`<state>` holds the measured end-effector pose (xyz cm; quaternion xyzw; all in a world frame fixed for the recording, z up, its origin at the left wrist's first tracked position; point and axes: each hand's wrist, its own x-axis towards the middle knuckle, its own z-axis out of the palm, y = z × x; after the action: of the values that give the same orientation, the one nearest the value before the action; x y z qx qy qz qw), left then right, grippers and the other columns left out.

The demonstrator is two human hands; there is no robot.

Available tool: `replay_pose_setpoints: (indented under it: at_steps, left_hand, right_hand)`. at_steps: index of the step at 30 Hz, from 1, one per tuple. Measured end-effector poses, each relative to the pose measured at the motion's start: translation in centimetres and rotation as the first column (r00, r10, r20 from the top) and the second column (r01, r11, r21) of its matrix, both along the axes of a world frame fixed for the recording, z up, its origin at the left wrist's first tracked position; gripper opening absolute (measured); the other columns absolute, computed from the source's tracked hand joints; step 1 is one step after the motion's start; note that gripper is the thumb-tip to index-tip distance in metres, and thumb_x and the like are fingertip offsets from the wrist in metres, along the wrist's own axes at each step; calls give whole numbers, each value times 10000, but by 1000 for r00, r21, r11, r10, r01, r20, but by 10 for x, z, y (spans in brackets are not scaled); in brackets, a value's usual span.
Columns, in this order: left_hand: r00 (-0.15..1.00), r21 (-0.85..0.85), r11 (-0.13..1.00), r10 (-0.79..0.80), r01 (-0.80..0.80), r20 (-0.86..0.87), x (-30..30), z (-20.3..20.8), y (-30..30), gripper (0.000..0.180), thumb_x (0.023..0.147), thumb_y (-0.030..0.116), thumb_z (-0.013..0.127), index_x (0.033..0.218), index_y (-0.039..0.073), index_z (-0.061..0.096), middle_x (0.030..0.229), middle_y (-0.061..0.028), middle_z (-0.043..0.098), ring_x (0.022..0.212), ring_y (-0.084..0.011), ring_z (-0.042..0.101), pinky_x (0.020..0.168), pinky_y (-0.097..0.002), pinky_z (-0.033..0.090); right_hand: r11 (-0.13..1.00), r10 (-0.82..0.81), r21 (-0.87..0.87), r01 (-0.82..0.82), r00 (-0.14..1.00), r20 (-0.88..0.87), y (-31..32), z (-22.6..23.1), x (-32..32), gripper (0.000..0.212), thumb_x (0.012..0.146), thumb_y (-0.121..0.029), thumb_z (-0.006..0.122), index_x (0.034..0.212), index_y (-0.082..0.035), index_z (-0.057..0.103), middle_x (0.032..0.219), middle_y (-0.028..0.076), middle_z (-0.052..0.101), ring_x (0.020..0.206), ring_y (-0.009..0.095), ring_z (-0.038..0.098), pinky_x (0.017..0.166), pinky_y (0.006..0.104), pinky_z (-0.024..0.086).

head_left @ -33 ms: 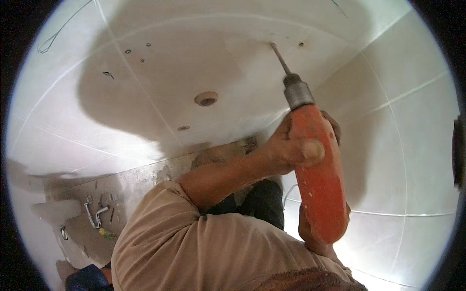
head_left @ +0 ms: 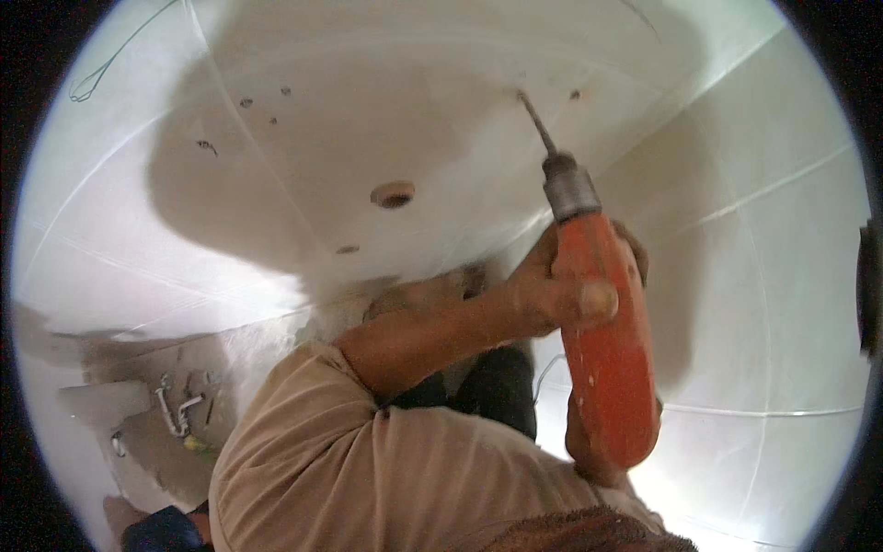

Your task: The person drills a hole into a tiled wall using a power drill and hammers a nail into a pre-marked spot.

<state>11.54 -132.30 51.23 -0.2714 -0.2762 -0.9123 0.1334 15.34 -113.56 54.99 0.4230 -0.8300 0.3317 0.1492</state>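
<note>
A red power drill [head_left: 607, 340] with a grey metal chuck [head_left: 570, 190] points up and away from me at the pale tiled wall. Its long thin bit [head_left: 538, 124] meets the wall at the tip, beside a small hole [head_left: 576, 95]. My left hand [head_left: 561, 299] wraps round the front of the drill body, the thumb lying across its top. Behind and beneath the rear end is my right hand [head_left: 581, 442], closed at the handle, which the drill body mostly hides.
In the wall are a round opening [head_left: 394, 195], a smaller one [head_left: 348, 249] and several little holes on the left. A thin wire loop [head_left: 85, 92] hangs at upper left. White pipe fittings [head_left: 179, 414] lie on the floor at lower left, near a white fixture [head_left: 106, 400].
The wall holes, drill and hands all appear slightly lower in the picture. The bit tip stays at about the same wall spot, and both hands keep their hold.
</note>
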Motion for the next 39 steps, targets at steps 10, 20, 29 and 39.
replay_pose_setpoints:
  at_steps: [10,20,29,39]
  left_hand:
    - [996,57,996,-73,75,-41,-4,7,21,446,767,305,825,1078,79,601,1023,-100,641,927,-224,678,831,-411,578]
    - [985,86,995,29,-44,168,31,47,21,519,758,409,790,1063,35,596,955,-118,637,884,-238,673,746,-398,582]
    - [933,-84,994,96,-71,347,43,58,4,502,755,411,791,1014,15,622,901,-86,639,856,-204,667,765,-380,564]
    - [932,-131,989,106,-64,345,33,44,7,572,758,335,821,1175,24,582,1022,-127,671,937,-286,689,861,-453,587]
  right_hand:
    - [999,33,-27,-33,999,20,16,11,1,249,902,-82,713,1136,-18,659,947,125,722,850,294,717,704,378,546]
    - [994,37,-109,-28,996,76,26,4,16,258,881,-64,740,1119,-9,658,938,115,719,848,261,710,717,362,542]
    - [976,77,-210,-49,989,128,14,4,32,270,849,19,745,1104,8,657,952,111,716,862,215,693,740,341,542]
    - [945,110,-325,34,902,416,21,-2,23,231,873,34,707,1090,11,632,924,83,686,785,215,657,680,335,543]
